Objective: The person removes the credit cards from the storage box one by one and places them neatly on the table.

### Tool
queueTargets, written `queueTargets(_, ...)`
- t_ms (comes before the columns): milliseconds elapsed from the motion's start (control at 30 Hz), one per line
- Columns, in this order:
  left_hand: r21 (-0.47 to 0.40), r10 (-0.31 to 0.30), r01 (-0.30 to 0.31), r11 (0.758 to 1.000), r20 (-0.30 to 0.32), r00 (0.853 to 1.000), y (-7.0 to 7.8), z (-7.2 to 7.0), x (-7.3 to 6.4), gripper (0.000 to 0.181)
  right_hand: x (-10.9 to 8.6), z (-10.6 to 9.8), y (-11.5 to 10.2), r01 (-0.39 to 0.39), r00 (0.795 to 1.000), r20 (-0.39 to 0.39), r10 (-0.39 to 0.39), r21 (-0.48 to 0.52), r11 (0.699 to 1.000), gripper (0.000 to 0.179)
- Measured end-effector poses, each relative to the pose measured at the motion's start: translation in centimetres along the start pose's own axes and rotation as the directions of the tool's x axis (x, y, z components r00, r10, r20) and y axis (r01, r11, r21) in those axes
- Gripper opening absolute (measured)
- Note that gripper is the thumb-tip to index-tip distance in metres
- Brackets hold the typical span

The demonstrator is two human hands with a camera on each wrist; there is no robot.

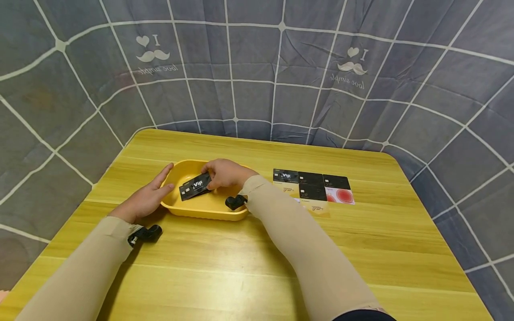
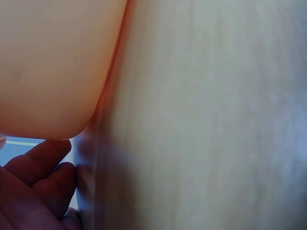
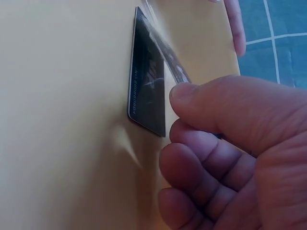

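Observation:
In the head view, my right hand (image 1: 229,173) is over the yellow plastic tray (image 1: 218,215), pinching a black VIP card (image 1: 197,183) by its right end. The right wrist view shows thumb and fingertips on this held card (image 3: 168,55), tilted and seen nearly edge-on. Beneath it, a second black VIP card (image 3: 146,81) lies on the tray floor, partly covered in the head view. My left hand (image 1: 145,198) holds the tray's left end, its thumb over the rim and its fingers along the outside. Bent fingertips (image 2: 57,184) appear beside the tray's wall in the left wrist view.
Right of the tray, several cards lie in rows on the wooden table (image 1: 225,272): black cards (image 1: 312,192), gold cards (image 1: 315,206) and a pink-and-white card (image 1: 339,195). My right forearm hides part of them. A grey checked curtain (image 1: 257,58) surrounds the table's far side.

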State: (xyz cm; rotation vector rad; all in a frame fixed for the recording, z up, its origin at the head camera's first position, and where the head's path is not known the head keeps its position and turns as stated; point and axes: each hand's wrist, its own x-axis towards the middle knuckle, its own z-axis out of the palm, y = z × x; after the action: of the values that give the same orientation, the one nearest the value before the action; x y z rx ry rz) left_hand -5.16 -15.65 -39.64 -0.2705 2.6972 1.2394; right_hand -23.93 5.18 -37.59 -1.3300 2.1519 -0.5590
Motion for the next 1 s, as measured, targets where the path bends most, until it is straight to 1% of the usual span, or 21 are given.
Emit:
queueTargets(133,0.0,-0.001,0.001,1.0,0.007,1.0,0.2,0.5,0.3,0.073,-0.9,-0.6,0.7,0.011,1.0,-0.021,-0.01,0.011,1.0,0.058)
queueTargets(300,0.002,0.0,0.0,1.0,0.013,1.0,0.3,0.9,0.7,0.073,-2.6,-1.8,1.4,-0.001,0.999,-0.044,0.003,0.053,0.999,0.058)
queueTargets(400,0.002,0.005,-0.005,1.0,0.009,1.0,0.3,1.1,0.9,0.073,-4.1,-2.7,1.9,-0.009,0.998,-0.064,0.014,0.079,0.997,0.057)
queueTargets(500,0.002,0.015,-0.015,1.0,0.004,1.0,0.2,1.2,1.1,0.073,-5.9,-3.9,2.7,0.014,0.995,-0.099,-0.005,0.09,0.996,0.055)
queueTargets(567,0.006,0.028,-0.028,1.0,0.001,1.0,0.2,1.3,1.2,0.072,-7.4,-4.8,3.5,0.04,0.992,-0.127,-0.026,0.107,0.994,0.055)
queueTargets(633,0.006,0.033,-0.033,0.999,0.004,0.999,0.3,1.4,1.3,0.072,-9.2,-5.7,4.5,0.05,0.987,-0.156,-0.029,0.134,0.99,0.055)
queueTargets(767,0.002,0.025,-0.025,1.0,0.007,1.0,0.4,1.4,1.4,0.073,-13.4,-7.5,7.0,0.054,0.975,-0.22,-0.012,0.187,0.981,0.056)
queueTargets(800,0.0,0.023,-0.023,1.0,0.006,1.0,0.4,1.3,1.3,0.073,-14.5,-7.9,7.8,0.051,0.971,-0.238,-0.006,0.187,0.981,0.056)
queueTargets(900,0.005,0.016,-0.016,1.0,0.004,1.0,0.3,1.1,1.2,0.073,-17.9,-9.0,10.0,0.022,0.961,-0.275,0.031,0.19,0.981,0.056)
queueTargets(1000,0.006,0.011,-0.011,1.0,0.007,1.0,0.1,0.8,1.0,0.073,-21.1,-9.8,12.3,-0.028,0.95,-0.3,0.084,0.187,0.982,0.054)
